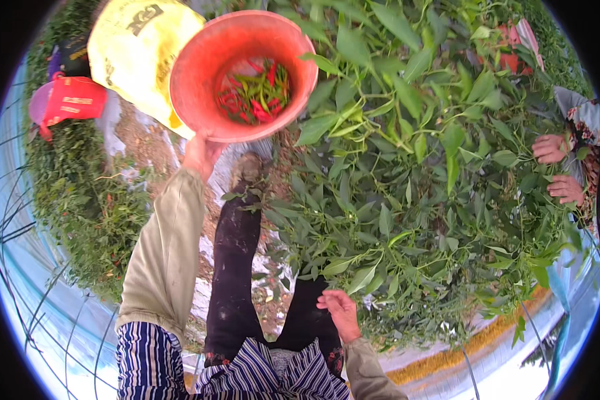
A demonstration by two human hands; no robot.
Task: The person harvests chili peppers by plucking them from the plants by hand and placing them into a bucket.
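Observation:
My left hand (203, 157) grips the lower rim of a red plastic bucket (187, 80), which is tipped toward me. Inside lie several red and green chili peppers (263, 93). Down by my right thigh, my right hand (341, 315) is closed with its fingers curled; whether anything small is in them does not show. Just beside it, leafy pepper plants (387, 227) spread up and to the right. A green pepper (399, 238) hangs among the leaves there.
A yellow-white sack (130, 60) stands behind the bucket. At the left are a red bag (77, 99) and another plant row (80, 220). Another person's hands (550, 148) reach into the plants at the far right. A red object (513, 57) shows among the leaves at upper right.

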